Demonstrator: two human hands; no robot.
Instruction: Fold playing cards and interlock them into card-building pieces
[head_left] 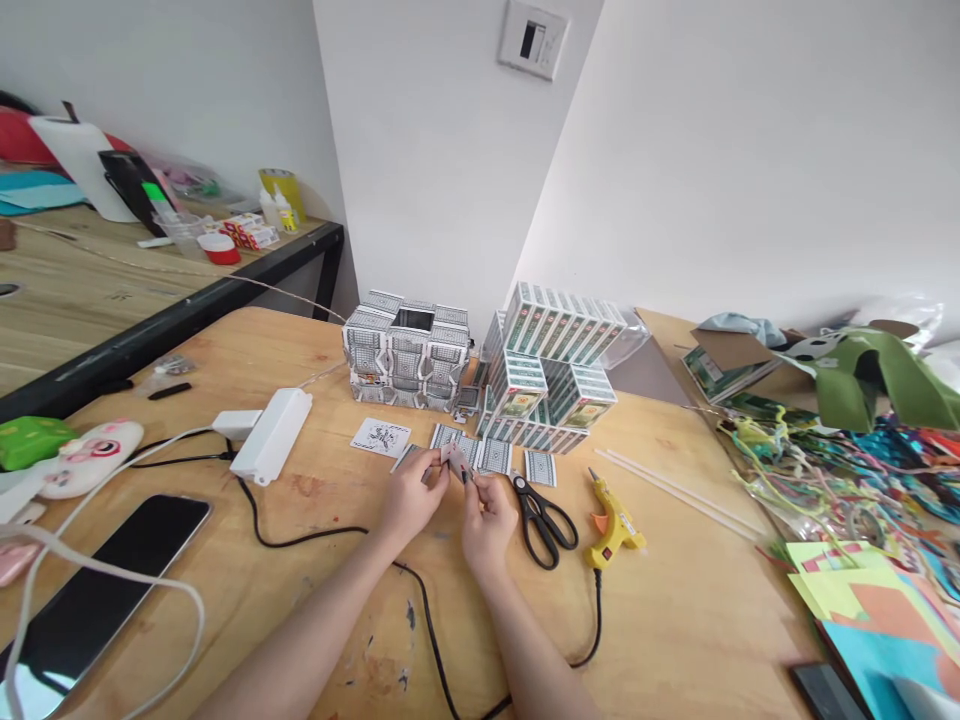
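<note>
My left hand (415,490) and my right hand (489,520) pinch one small playing card (458,465) between them, above the wooden table. Patterned cards (495,455) lie behind and beside my hands, and another card (540,467) is a little to the right. A white card with a black drawing (381,437) lies to the left. Behind stands a block structure made of folded cards (407,355) with a dark opening on top. To its right, card boxes (562,325) are stacked. Black scissors (543,520) lie right of my right hand.
A yellow glue gun (615,525) with a black cable lies right of the scissors, near white glue sticks (675,490). On the left are a white power strip (271,437) and a phone (112,590). Coloured paper (885,620) and craft scraps fill the right side.
</note>
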